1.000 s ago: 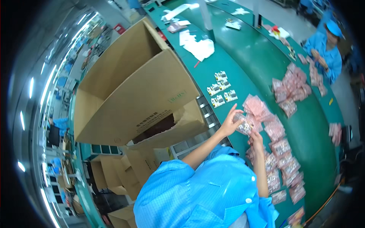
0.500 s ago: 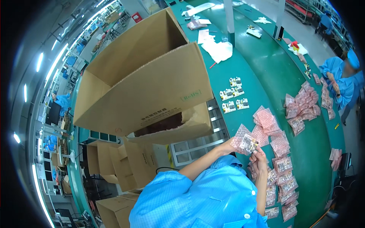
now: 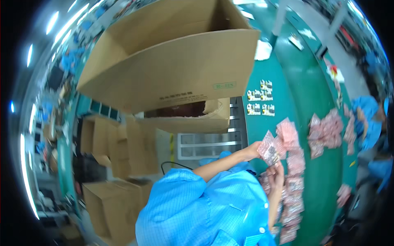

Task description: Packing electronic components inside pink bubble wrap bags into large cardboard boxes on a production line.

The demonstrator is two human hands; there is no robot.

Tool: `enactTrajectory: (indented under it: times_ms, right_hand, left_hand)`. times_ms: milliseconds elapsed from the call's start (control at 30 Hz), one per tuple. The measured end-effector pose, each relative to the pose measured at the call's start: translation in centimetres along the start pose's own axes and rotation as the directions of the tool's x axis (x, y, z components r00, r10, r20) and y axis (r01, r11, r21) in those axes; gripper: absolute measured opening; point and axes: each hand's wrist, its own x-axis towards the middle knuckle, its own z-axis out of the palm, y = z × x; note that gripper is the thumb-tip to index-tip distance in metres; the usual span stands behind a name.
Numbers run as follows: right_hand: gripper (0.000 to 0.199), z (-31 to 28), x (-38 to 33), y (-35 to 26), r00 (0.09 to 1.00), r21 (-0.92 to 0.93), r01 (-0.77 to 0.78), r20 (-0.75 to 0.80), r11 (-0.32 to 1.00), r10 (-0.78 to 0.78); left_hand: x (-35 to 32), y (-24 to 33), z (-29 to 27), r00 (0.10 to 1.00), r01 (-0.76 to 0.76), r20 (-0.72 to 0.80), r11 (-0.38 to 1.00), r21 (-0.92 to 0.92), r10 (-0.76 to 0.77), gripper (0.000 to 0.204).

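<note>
My left hand (image 3: 250,151) is closed on the left edge of a pink bubble-wrap bag (image 3: 266,144). A small circuit board (image 3: 272,152) shows in the bag; how far in it sits is blurred. Below it my right hand (image 3: 276,175) pinches the lower end of the bag and board. Just past my hands, flat pink bubble-wrap bags (image 3: 288,133) lie on the green bench. Beside my right forearm runs a row of filled pink bubble-wrap bags (image 3: 293,196).
Several bare circuit boards (image 3: 261,97) lie farther up the bench. A large open cardboard box (image 3: 176,69) stands at the left, with more cartons (image 3: 119,205) below. Another heap of pink bags (image 3: 326,131) lies to the right, near a co-worker's blue sleeve (image 3: 367,123).
The view has swung and tilted. Both hands keep hold of the bag, and the board appears more covered by pink wrap. The bare boards stay as they were.
</note>
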Motion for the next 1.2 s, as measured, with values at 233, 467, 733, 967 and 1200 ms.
enactTrajectory:
  times_ms: [233, 467, 733, 967, 1200]
  right_hand:
    - [0.007, -0.3, 1.6, 0.4, 0.99, 0.026, -0.13, 0.064, 0.991, 0.128]
    - [0.005, 1.3, 3.6, 0.1, 0.976, -0.101, -0.199, 0.074, 0.975, 0.207]
    - [0.02, 2.8, 4.3, 1.2, 0.974, -0.12, -0.172, 0.131, 0.978, 0.187]
    - [0.025, 2.7, 3.7, 1.9, 0.966, -0.087, -0.174, 0.176, 0.981, 0.187]
    - [0.029, 0.6, 2.1, 1.5, 0.987, -0.039, -0.083, 0.138, 0.996, 0.088]
  left_hand:
    - [-1.0, 0.3, -1.4, 0.961, 0.27, 0.123, 0.937, -0.223, -0.248, 0.036]
    - [-2.0, 0.5, -3.6, 0.983, 0.183, 0.051, 0.96, -0.211, -0.176, 0.028]
    - [-4.1, 0.0, -6.2, 0.992, 0.087, 0.101, 0.988, -0.13, -0.074, 0.037]
    - [-4.4, 0.8, -6.6, 0.965, 0.239, 0.167, 0.943, -0.232, -0.203, 0.045]
    - [-1.9, 0.1, -5.3, 0.937, 0.289, 0.237, 0.95, -0.12, -0.255, 0.05]
